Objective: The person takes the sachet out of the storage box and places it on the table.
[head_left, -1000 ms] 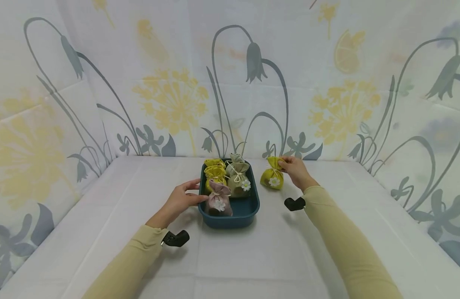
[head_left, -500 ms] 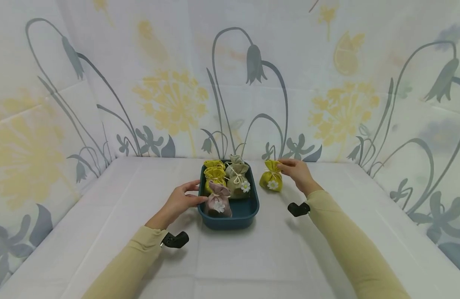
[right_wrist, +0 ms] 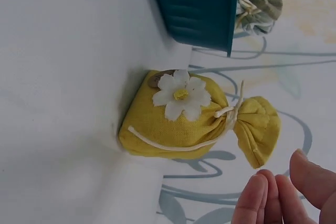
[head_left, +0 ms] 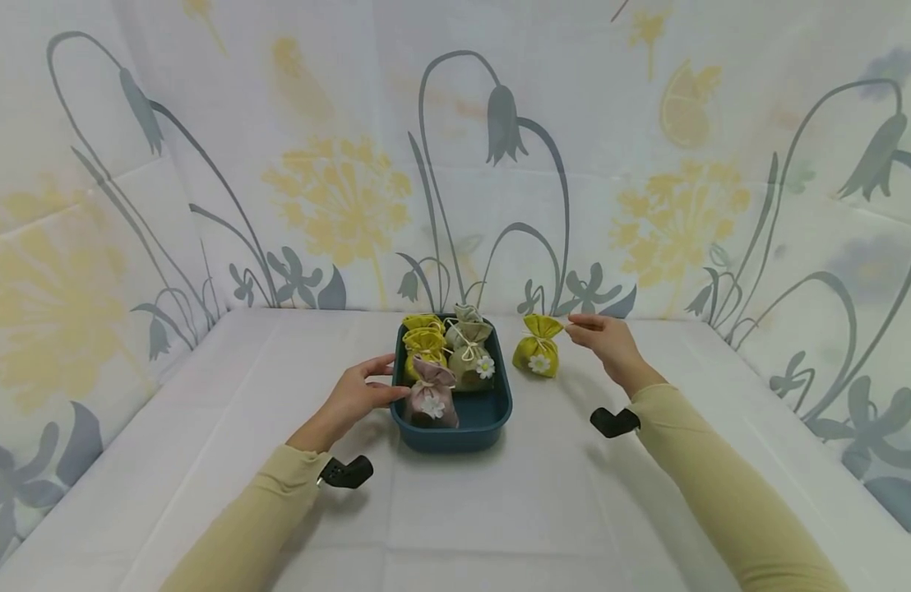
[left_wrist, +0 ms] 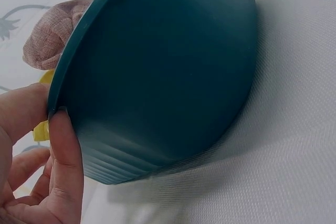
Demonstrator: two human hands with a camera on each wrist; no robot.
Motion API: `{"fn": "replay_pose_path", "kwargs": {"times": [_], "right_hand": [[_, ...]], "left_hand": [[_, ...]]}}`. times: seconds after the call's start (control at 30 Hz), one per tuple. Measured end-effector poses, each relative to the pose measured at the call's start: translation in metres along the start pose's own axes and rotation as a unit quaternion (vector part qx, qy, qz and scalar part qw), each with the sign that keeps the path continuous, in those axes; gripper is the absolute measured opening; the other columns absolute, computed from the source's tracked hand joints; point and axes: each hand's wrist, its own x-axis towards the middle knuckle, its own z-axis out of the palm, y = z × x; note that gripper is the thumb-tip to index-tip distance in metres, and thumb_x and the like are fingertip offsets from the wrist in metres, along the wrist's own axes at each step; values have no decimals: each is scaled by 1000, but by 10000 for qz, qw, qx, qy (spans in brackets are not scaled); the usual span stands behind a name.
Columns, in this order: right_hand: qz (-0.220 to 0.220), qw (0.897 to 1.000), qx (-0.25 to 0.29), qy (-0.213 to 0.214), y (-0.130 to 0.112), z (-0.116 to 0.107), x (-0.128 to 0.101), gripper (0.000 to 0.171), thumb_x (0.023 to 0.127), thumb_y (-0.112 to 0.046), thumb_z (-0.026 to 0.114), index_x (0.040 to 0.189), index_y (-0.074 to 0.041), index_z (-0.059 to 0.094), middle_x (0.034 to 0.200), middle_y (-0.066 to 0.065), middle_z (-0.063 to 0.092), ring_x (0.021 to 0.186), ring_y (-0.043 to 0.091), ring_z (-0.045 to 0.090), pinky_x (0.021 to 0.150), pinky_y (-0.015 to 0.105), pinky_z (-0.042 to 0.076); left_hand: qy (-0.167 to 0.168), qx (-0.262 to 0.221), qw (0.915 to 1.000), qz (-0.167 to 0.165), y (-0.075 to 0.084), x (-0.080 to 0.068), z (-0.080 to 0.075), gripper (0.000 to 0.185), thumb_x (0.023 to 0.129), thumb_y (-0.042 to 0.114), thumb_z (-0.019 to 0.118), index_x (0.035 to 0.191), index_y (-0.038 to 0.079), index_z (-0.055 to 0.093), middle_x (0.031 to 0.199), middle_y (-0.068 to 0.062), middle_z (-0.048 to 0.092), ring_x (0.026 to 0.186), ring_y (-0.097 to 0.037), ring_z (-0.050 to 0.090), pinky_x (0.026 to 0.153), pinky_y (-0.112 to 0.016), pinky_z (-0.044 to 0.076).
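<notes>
At frame centre, the left hand (head_left: 354,397) is pinching the teal tray's (head_left: 455,430) rim; right of it, the right hand (head_left: 609,341) is hovering spread-fingered beside the yellow pouch (head_left: 538,345) sitting on the tabletop (head_left: 500,510).

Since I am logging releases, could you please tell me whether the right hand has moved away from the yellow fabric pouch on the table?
Yes. The right hand has moved rightward off the yellow fabric pouch, away from the dark teal tray.
</notes>
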Motion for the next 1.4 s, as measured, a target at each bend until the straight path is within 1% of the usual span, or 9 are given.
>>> {"fn": "replay_pose_path", "kwargs": {"times": [0.13, 0.23, 0.33, 0.4, 0.57, 0.73, 0.9, 1.13, 1.4], "right_hand": [[-59, 9999, -12, -91, -1, 0, -7, 47, 95, -14, 55, 134, 8, 43, 133, 25, 44, 118, 33, 47, 101, 40, 35], [-119, 9998, -59, -153, -1, 2, -11, 45, 94, -14, 57, 131, 8, 46, 131, 24, 46, 107, 21, 55, 100, 40, 36], [-187, 9996, -34, -200, 0, 5, -13, 43, 93, -14, 59, 129, 9, 49, 127, 23, 49, 96, 10, 57, 99, 41, 38], [-226, 9994, -25, -250, 0, 6, -13, 43, 92, -13, 59, 128, 9, 49, 126, 22, 51, 98, 14, 58, 99, 41, 38], [-357, 9985, 17, -412, -5, 12, -14, 42, 92, -12, 59, 126, 10, 49, 126, 24, 50, 113, 31, 51, 98, 40, 39], [-464, 9972, -64, -575, -10, 18, -15, 41, 93, -10, 58, 126, 12, 49, 128, 26, 49, 110, 27, 53, 97, 36, 41], [-363, 9970, -82, -684, -17, 25, -14, 41, 93, -10, 57, 127, 12, 48, 129, 25, 49, 107, 23, 53, 99, 38, 38], [-330, 9967, -5, -742, -21, 35, -8, 41, 92, -11, 59, 125, 11, 50, 126, 26, 51, 112, 35, 51, 100, 39, 37], [-255, 9961, -208, -819, -30, 46, -3, 40, 91, -16, 61, 125, 5, 54, 124, 21, 55, 113, 32, 51, 99, 41, 38]], "left_hand": [[-6, -1, 10000, 6, 1, 0, 0, 72, 79, 19, 76, 141, 13, 41, 134, -15, 45, 102, -22, 59, 84, -37, 50], [-17, 7, 10000, -1, 1, -1, 0, 72, 79, 19, 76, 142, 13, 41, 134, -15, 45, 101, -22, 59, 84, -37, 50], [-9, 24, 10000, 9, 2, -1, 0, 72, 79, 19, 76, 141, 13, 41, 133, -15, 46, 101, -22, 59, 83, -37, 50], [2, 26, 10000, 12, 2, -1, 0, 72, 79, 19, 76, 141, 13, 41, 133, -15, 46, 101, -22, 59, 83, -37, 50], [11, 11, 10000, 12, 1, -1, 0, 72, 79, 19, 76, 141, 13, 41, 133, -15, 46, 100, -21, 59, 82, -36, 50], [-26, -9, 10000, 24, 1, -1, 0, 71, 80, 19, 75, 142, 14, 41, 133, -14, 46, 101, -21, 58, 81, -35, 51], [-44, -38, 10000, 11, 1, -1, 0, 70, 80, 19, 75, 141, 14, 41, 134, -14, 45, 102, -21, 58, 80, -34, 51], [-60, -41, 10000, 12, 1, 0, 0, 70, 80, 19, 75, 141, 14, 41, 134, -14, 45, 103, -21, 58, 80, -34, 51], [-37, -41, 10000, 15, -2, 2, 0, 71, 80, 19, 75, 142, 14, 41, 134, -14, 45, 103, -22, 58, 80, -35, 51]]}}
